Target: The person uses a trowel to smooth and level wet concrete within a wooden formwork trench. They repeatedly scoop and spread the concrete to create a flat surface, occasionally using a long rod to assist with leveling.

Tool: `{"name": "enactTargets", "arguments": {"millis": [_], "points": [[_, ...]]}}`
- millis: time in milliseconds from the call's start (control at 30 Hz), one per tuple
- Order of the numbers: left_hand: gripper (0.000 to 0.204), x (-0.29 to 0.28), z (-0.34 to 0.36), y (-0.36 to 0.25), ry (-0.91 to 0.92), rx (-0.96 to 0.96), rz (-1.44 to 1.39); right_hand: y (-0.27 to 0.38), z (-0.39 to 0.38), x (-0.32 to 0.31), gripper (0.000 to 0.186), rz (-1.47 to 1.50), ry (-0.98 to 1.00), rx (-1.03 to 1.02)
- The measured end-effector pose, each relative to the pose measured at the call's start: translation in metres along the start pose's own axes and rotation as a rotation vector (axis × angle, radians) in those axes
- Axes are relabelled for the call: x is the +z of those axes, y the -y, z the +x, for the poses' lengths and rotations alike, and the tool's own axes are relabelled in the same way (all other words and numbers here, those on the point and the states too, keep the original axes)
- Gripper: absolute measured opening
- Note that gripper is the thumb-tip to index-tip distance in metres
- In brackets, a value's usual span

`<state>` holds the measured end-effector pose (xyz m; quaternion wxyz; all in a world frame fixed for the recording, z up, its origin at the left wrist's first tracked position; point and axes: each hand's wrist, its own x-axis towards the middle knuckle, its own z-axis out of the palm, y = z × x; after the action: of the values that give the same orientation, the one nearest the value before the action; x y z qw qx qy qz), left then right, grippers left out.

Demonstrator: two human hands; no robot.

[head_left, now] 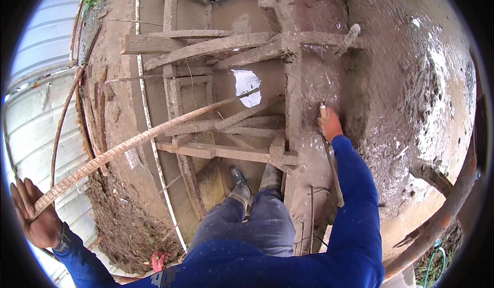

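My left hand (41, 221) is at the far left, the end of a long, ribbed, mud-coated rod (128, 143) lying in its grasp. The fingers are only loosely bent around it. The rod slopes to the right, and its far tip is over the muddy water among the timbers. My right hand (330, 123) is closed, low over the wet grey mix (319, 172), on a narrow mud-coated tool (333, 172). A pale tip shows beyond the fingers, and a long strip runs back beside my forearm. The tool's exact kind is unclear.
Timber bracing (221, 151) crosses the pit in front of my boots (240, 182). A long upright board (292, 82) borders the wet mix. Thin bars (311, 221) stick up near my right leg. Corrugated sheets (43, 118) line the left, and a thick pole (442, 223) slants at lower right.
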<state>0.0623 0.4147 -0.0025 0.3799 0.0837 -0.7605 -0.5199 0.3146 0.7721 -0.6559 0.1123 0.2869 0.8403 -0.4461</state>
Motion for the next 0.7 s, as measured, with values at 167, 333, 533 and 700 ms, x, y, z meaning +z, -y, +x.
{"name": "enactTargets", "arguments": {"millis": [167,333,533,700], "points": [[0.060,-0.014,0.020,-0.009,0.046,0.038,-0.062,0.000,-0.006,0.003,0.034,0.072,-0.015,0.026],[0.059,-0.019,0.026,-0.005,0.049,0.028,-0.057,-0.012,-0.014,0.005,0.038,0.136,-0.048,-0.021],[0.060,0.013,-0.006,-0.007,-0.001,0.029,0.063,-0.030,-0.015,0.012,0.039,0.183,-0.017,0.013],[0.061,0.003,0.008,-0.001,0.044,0.073,0.203,-0.031,-0.018,0.005,0.037,0.246,0.019,0.007]]}}
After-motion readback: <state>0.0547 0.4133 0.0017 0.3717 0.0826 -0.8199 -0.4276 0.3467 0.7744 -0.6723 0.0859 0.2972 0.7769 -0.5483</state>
